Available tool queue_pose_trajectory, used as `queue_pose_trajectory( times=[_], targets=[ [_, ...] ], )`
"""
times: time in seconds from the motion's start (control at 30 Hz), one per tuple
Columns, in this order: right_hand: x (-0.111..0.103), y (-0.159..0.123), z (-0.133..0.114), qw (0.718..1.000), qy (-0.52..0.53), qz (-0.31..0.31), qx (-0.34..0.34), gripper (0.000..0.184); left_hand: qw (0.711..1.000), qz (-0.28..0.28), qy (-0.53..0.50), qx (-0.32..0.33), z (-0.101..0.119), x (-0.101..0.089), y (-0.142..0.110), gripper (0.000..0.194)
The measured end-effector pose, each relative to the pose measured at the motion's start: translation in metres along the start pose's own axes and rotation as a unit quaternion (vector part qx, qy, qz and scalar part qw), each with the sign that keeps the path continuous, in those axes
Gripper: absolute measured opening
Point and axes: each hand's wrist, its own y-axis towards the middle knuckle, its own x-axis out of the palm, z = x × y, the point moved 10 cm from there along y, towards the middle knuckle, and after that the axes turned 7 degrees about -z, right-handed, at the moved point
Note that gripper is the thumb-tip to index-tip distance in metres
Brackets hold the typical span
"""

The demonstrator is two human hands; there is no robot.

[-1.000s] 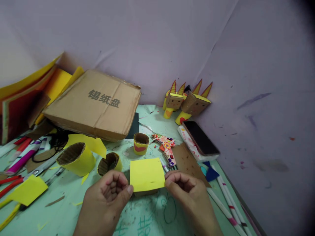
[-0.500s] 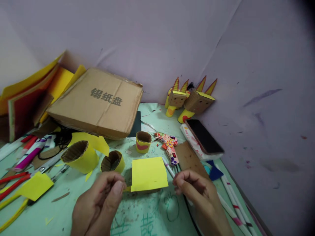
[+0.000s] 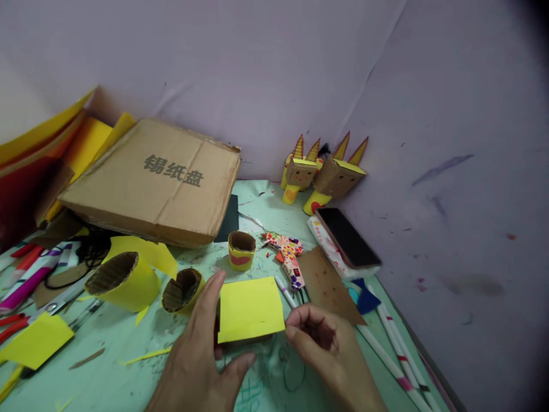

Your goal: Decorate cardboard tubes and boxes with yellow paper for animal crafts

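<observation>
A small cardboard box with yellow paper [image 3: 251, 309] over its top sits on the table before me. My left hand [image 3: 199, 349] is at the box's left side, its thumb and fingers spread apart; the index finger lies along that side and the other fingertips are partly hidden. At the front right corner, my right hand [image 3: 323, 349] has thumb and forefinger closed on the yellow paper's edge. A thin yellow paper strip [image 3: 148, 356] lies left of my left hand. Behind the box stand yellow-wrapped cardboard rings [image 3: 242, 257], one with a red shape.
A large cardboard box [image 3: 150, 183] leans at the back left. Scissors [image 3: 51, 308] and markers [image 3: 32, 280] crowd the left. A flowered glue gun [image 3: 289, 257], brown cardboard [image 3: 330, 286] and a phone [image 3: 347, 237] lie right. Horned cardboard figures [image 3: 337, 177] stand by the wall.
My left hand pulled a thin yellow strip away from the paper and let it go onto the table. It then came back, opened, to the box's left side. My right hand returned to the corner.
</observation>
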Motion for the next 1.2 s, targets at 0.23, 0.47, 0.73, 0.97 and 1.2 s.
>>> queue_pose_trajectory(
  times=[0.23, 0.47, 0.73, 0.97, 1.2],
  targets=[
    [0.0020, 0.0019, 0.0049, 1.000, -0.011, -0.003, 0.016, 0.016, 1.000, 0.002, 0.026, -0.017, -0.0025, -0.0034, 0.0086, 0.074],
    [0.0010, 0.0017, 0.0059, 0.999, -0.016, 0.005, 0.030, 0.014, 0.987, -0.045, 0.139, 0.060, -0.0021, 0.0031, 0.0107, 0.072],
    [-0.0026, 0.0011, 0.0054, 0.999, -0.012, 0.025, 0.028, 0.014, 0.991, -0.049, 0.122, 0.038, -0.0070, 0.0042, 0.0098, 0.073],
    [-0.0038, 0.0020, 0.0068, 0.999, -0.017, 0.024, 0.030, 0.014, 0.992, -0.026, 0.113, 0.046, -0.0018, 0.0014, 0.0070, 0.070],
    [-0.0023, 0.0014, 0.0050, 0.999, -0.017, 0.006, 0.029, 0.014, 0.992, -0.031, 0.112, 0.049, 0.0009, 0.0022, 0.0068, 0.069]
  ],
)
